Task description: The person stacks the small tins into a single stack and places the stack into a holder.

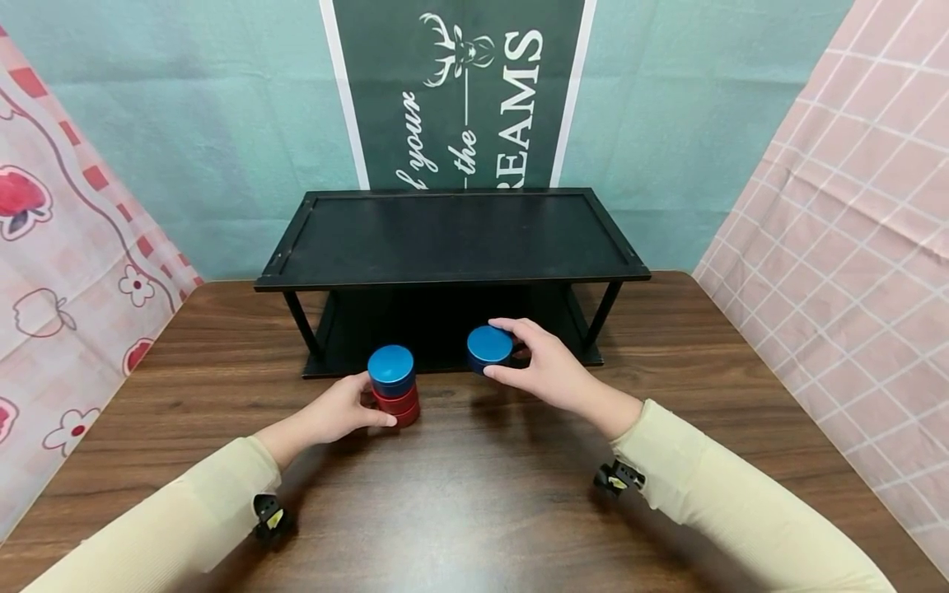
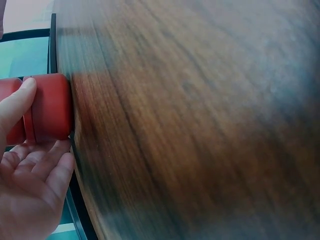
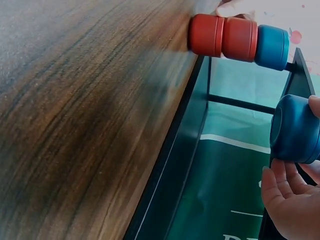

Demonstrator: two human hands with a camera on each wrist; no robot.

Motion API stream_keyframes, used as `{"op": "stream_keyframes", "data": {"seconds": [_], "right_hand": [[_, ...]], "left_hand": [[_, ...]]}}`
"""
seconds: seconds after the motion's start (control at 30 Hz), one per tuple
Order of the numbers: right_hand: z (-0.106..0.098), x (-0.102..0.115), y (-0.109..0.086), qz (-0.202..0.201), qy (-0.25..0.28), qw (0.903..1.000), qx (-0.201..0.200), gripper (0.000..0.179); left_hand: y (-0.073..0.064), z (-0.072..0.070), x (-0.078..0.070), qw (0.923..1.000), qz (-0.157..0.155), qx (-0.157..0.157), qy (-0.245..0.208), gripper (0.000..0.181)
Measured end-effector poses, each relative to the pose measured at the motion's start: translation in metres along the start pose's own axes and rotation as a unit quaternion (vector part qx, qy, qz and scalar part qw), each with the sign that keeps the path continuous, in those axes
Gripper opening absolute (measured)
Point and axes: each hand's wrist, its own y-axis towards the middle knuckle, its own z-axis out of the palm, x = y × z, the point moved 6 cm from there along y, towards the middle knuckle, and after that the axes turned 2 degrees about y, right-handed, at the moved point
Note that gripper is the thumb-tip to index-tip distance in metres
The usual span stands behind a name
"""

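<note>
A stack of small round tins stands on the wooden table: a blue tin on top of an upper red tin and a lower red tin. My left hand holds the stack low down, thumb on the near side and fingers behind, around the red part. To the right, my right hand grips another blue tin between thumb and fingers. The right wrist view shows this blue tin held up off the table, apart from the stack and about level with its top tin.
Behind the hands stands a black two-level rack, its lower shelf close behind the tins. A teal curtain with a dark printed panel hangs at the back. Pink patterned cloths flank the table.
</note>
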Motion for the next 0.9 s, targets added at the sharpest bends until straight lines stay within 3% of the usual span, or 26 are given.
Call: {"op": "stream_keyframes", "data": {"seconds": [0.9], "right_hand": [[0.0,0.018,0.013,-0.021,0.005,0.9998,0.001,0.059]], "left_hand": [[0.001,0.0,0.002,1.0,0.009,0.002,0.003,0.056]]}}
